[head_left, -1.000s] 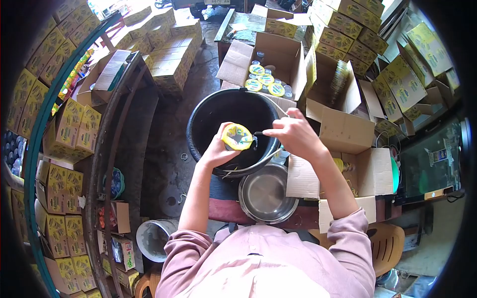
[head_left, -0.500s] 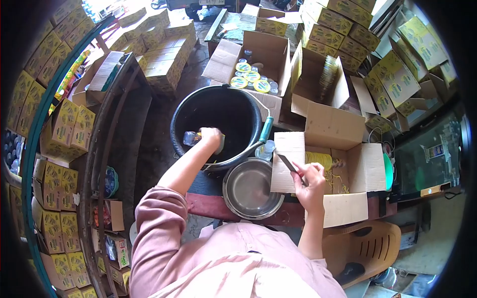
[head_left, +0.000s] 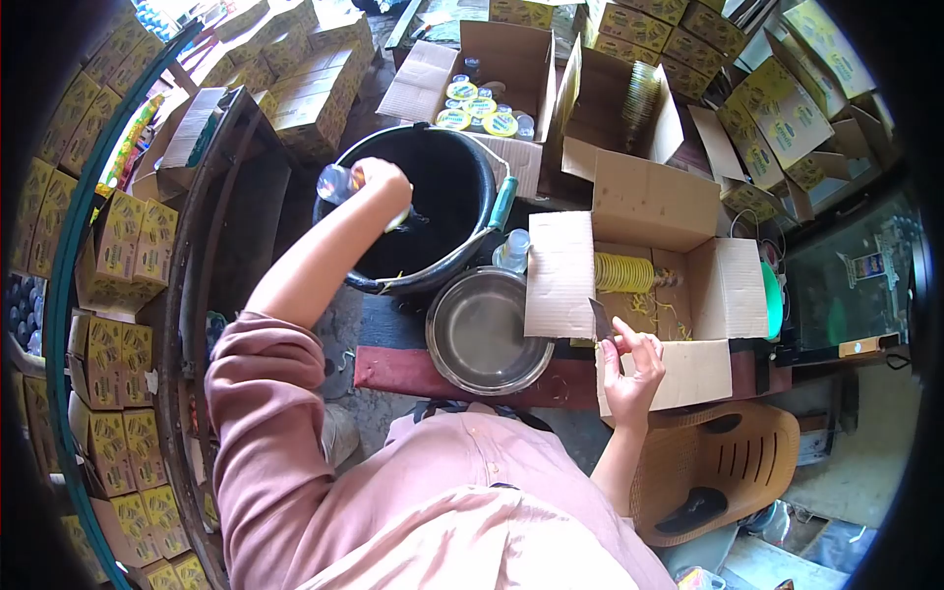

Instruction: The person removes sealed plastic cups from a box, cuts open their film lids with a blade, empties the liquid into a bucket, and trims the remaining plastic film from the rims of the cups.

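Observation:
My left hand (head_left: 382, 182) is over the left part of the black bucket (head_left: 433, 172), its fingers closed round a clear plastic cup (head_left: 336, 184) that lies tilted on its side. In my right hand (head_left: 632, 366) is a dark flat blade (head_left: 601, 320), pinched upright near the front flap of an open carton (head_left: 654, 197). Inside that carton lie a row of yellow-rimmed lids (head_left: 624, 273) and yellow strips. A steel bowl (head_left: 490, 329) sits between the bucket and the carton, with clear cups (head_left: 512, 251) just behind it.
Behind the bucket, an open box (head_left: 506, 49) holds yellow-lidded cups (head_left: 479, 106). Another box (head_left: 629, 118) with stacked lids stands to its right. A wooden rack (head_left: 211, 197) runs along the left. A brown plastic chair (head_left: 713, 472) is at the right front.
My left hand has moved left and up over the bucket with the cup. My right hand, blade in it, went from the bucket to the carton's front. The view has shifted.

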